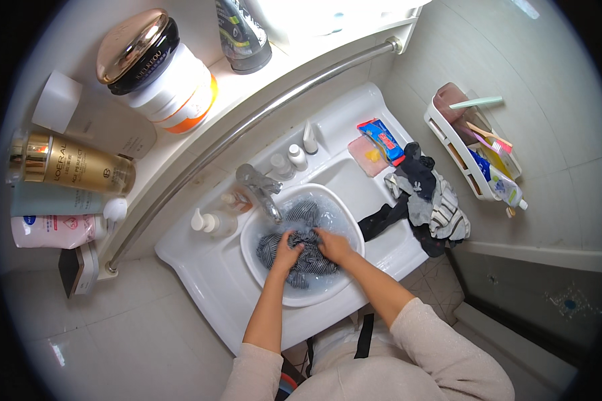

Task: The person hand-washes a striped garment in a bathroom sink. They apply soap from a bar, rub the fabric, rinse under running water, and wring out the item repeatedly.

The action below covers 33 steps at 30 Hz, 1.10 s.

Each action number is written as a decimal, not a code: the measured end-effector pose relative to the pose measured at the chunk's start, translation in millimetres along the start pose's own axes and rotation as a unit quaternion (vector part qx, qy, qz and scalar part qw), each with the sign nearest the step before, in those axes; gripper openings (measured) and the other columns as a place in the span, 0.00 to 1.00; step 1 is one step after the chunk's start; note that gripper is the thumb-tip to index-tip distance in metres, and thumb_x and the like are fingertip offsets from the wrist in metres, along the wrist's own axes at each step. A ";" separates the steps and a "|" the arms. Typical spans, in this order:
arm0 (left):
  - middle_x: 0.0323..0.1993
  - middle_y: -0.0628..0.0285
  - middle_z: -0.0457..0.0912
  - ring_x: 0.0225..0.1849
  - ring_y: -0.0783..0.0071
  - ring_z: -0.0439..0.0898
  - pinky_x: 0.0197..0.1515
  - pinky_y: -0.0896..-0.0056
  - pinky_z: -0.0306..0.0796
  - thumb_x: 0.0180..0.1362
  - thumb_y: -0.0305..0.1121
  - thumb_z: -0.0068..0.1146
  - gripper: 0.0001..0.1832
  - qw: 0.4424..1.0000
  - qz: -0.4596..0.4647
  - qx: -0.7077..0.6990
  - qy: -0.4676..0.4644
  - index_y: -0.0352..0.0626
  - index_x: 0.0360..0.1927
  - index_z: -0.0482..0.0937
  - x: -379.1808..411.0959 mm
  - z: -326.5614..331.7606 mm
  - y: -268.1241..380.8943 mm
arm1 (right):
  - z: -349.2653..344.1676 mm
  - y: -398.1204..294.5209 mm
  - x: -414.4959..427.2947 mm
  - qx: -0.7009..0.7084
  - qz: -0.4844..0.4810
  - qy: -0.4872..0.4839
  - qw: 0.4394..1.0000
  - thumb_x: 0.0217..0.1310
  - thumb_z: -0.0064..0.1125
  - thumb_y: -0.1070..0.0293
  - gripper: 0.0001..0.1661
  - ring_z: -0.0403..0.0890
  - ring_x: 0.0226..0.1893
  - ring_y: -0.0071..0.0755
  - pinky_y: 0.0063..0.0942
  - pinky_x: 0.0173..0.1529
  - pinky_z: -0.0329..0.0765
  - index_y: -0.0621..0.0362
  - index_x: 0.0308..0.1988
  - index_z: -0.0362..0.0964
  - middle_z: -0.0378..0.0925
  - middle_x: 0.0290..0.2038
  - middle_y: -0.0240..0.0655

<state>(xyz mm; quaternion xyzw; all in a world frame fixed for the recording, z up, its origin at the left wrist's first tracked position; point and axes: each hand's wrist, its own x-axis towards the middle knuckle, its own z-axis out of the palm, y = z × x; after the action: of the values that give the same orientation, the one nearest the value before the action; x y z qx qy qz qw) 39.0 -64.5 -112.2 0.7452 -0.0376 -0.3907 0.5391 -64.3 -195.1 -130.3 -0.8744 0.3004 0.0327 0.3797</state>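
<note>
A dark striped garment [318,258] lies bunched in soapy water inside a white plastic basin [249,268], which stands in the sink. My left hand [287,253] grips the upper middle of the cloth, with thumb and fingers around a fold. Close by on the right, my right hand [332,244] holds another part of the same garment; some fingertips are hidden in the fabric. A metal faucet [263,193] reaches over the basin's rim just above the hands.
Socks and other clothes [426,195] are heaped on the right edge of the white washbasin [200,280]. Behind the basin stand a pump bottle [215,223] and small bottles [297,157]. A blue packet [383,141] lies on a pink cloth [366,155]. A metal rail [261,118] runs below the shelf.
</note>
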 end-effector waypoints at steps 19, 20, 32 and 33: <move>0.30 0.65 0.76 0.31 0.71 0.75 0.34 0.68 0.70 0.61 0.52 0.45 0.19 0.841 -0.106 -0.501 -0.174 0.46 0.35 0.72 -20.6 6.8 37.1 | -45.5 -122.1 -38.3 0.107 -0.225 0.136 0.959 0.55 0.51 0.58 0.14 0.75 0.21 0.45 0.39 0.24 0.71 0.57 0.24 0.70 0.74 0.20 0.42; 0.33 0.63 0.77 0.33 0.70 0.76 0.36 0.66 0.71 0.61 0.52 0.45 0.19 0.818 -0.071 -0.530 -0.213 0.45 0.38 0.72 -7.8 -8.1 1.0 | -42.8 -125.3 -35.3 0.099 -0.207 0.115 0.967 0.53 0.53 0.60 0.13 0.77 0.24 0.45 0.38 0.27 0.73 0.58 0.25 0.72 0.75 0.23 0.42; 0.48 0.53 0.74 0.47 0.64 0.75 0.50 0.60 0.70 0.56 0.32 0.55 0.26 0.969 -0.107 -0.221 0.038 0.44 0.58 0.62 -23.5 0.6 9.4 | 4.8 -29.7 -16.3 0.091 -0.089 0.198 0.972 0.57 0.52 0.55 0.18 0.76 0.39 0.52 0.41 0.44 0.72 0.60 0.37 0.71 0.75 0.37 0.49; 0.47 0.53 0.74 0.46 0.64 0.75 0.47 0.61 0.71 0.56 0.29 0.54 0.26 0.967 -0.126 -0.220 0.032 0.45 0.58 0.63 -21.2 -0.7 6.1 | 3.6 -23.3 -16.2 0.088 -0.106 0.114 0.984 0.57 0.52 0.56 0.19 0.75 0.41 0.52 0.41 0.45 0.71 0.60 0.40 0.69 0.74 0.40 0.49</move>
<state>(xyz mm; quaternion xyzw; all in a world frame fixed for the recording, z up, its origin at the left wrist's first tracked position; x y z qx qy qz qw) 26.9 -56.3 -95.5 0.6192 0.1606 -0.4304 0.6368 -64.0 -172.1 -113.2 -0.8623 0.2492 -0.1347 0.4198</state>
